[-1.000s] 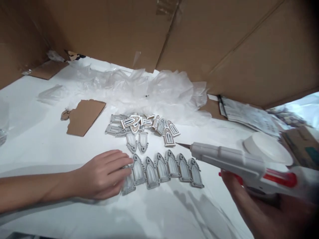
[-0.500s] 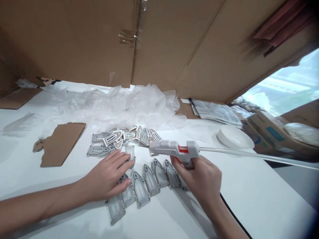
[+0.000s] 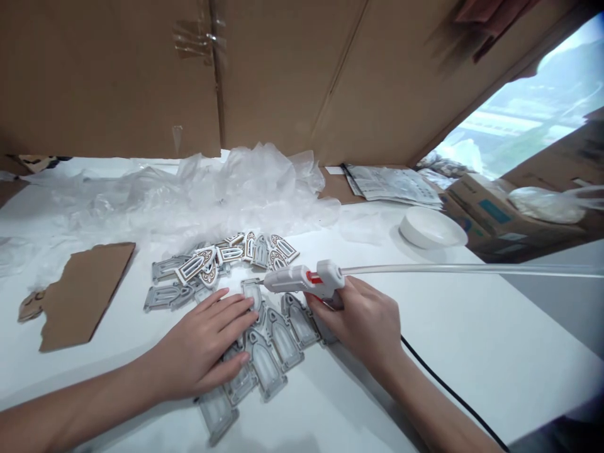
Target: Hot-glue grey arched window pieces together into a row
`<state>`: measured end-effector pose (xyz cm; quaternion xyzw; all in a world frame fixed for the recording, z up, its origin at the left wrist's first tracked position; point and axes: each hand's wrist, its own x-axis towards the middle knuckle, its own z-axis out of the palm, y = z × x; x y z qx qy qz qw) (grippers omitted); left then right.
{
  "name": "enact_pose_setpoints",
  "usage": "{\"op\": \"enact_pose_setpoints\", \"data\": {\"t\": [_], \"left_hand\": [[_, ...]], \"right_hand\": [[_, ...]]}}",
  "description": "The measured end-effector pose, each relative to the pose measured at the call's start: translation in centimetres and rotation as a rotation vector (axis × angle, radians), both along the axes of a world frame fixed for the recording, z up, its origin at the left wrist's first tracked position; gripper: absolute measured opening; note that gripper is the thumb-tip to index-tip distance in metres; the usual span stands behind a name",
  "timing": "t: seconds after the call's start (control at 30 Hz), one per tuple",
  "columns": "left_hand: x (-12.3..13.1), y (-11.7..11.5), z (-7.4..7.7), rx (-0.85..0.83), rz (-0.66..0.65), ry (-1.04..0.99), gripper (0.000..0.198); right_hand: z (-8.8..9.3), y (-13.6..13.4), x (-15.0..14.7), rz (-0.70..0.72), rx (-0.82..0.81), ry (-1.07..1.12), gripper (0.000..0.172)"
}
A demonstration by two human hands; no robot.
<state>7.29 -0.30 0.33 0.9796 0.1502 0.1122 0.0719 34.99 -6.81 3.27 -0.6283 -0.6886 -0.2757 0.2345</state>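
Observation:
My right hand [image 3: 361, 314] is wrapped round a white and red glue gun [image 3: 302, 280], its nozzle over the top end of a grey arched window piece [image 3: 252, 292]. A long clear glue stick [image 3: 425, 269] juts from the gun's back. My left hand [image 3: 207, 343] lies spread, its fingertips on that same piece. Several grey arched pieces [image 3: 267, 368] form a curved row beside and partly under my left hand. Behind, a loose pile holds more grey pieces and white ones with brown patterns [image 3: 195, 264].
Crumpled clear plastic [image 3: 255, 182] lies along the cardboard wall [image 3: 141, 75]. Torn cardboard [image 3: 89, 292] is at the left. A white round dish [image 3: 434, 228] and folded papers [image 3: 394, 185] stand back right. A black cord [image 3: 443, 377] trails from the right hand.
The glue gun has moved left and its nozzle now meets the piece by my left fingertips. The view has shifted a little to the right.

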Motion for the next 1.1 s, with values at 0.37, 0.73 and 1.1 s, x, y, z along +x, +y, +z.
{"op": "enact_pose_setpoints", "data": {"t": [0.37,0.73,1.1], "left_hand": [[0.1,0.2,0.6,-0.096,0.0,0.035,0.053],[0.3,0.6,1.0,-0.071,-0.023,0.04,0.054],[0.4,0.8,1.1,-0.084,-0.031,0.043,0.052]], "right_hand": [[-0.2,-0.1,-0.2,0.022,-0.02,0.014,0.027],[-0.3,0.1,-0.3,0.033,0.013,-0.021,0.029],[-0.3,0.0,-0.5,0.028,0.011,-0.021,0.028]]}}
